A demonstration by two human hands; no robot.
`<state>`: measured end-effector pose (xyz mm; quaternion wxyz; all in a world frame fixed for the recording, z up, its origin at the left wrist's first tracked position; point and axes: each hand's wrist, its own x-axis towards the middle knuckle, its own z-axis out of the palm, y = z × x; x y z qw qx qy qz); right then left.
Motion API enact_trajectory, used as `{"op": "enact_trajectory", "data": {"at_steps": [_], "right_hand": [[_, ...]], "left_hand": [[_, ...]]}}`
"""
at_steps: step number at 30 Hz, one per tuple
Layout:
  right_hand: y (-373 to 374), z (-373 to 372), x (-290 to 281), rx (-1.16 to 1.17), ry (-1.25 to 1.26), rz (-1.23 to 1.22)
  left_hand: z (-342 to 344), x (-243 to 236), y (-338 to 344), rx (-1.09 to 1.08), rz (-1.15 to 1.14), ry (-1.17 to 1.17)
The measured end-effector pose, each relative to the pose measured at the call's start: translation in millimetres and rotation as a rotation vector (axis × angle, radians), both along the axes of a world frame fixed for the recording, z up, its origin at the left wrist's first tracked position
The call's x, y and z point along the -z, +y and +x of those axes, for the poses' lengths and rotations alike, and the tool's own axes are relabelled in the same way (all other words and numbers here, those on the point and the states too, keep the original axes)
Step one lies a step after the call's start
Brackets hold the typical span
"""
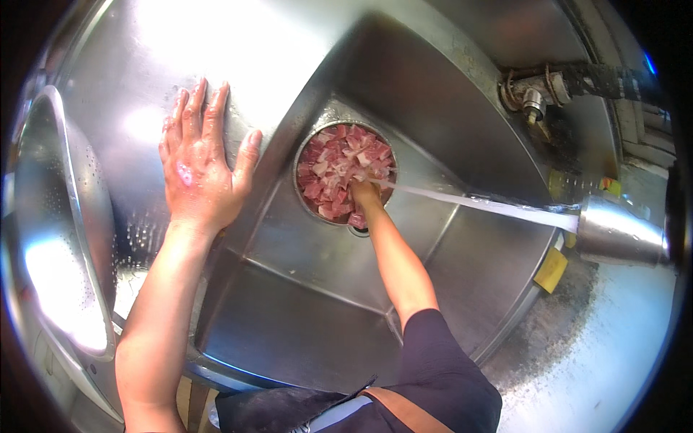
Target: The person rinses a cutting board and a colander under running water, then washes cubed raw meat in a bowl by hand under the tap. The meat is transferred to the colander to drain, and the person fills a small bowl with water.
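Your right hand is down in the bowl of cut meat at the bottom of the sink. Your left hand lies flat on the desk left of the sink. A colander sits farther left. The tap is at right, its stream reaching the bowl.

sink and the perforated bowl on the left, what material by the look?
Sink: likely stainless steel, brushed finish; grey metal with soft glare and folded creases. Perforated bowl: also looks like stainless, shinier; bright highlights and rows of small punched holes.
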<state>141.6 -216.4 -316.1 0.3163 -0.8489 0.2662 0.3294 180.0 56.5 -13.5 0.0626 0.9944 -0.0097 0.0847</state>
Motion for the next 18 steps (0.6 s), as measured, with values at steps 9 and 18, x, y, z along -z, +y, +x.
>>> {"op": "enact_trajectory", "data": {"at_steps": [9, 18], "right_hand": [[0, 26, -82, -0.785, -0.221, -0.222], [14, 57, 35, -0.442, 0.060, -0.163]], "left_hand": [[0, -1, 1, 0.007, -0.004, -0.004], [-3, -3, 3, -0.014, -0.002, 0.034]]}}
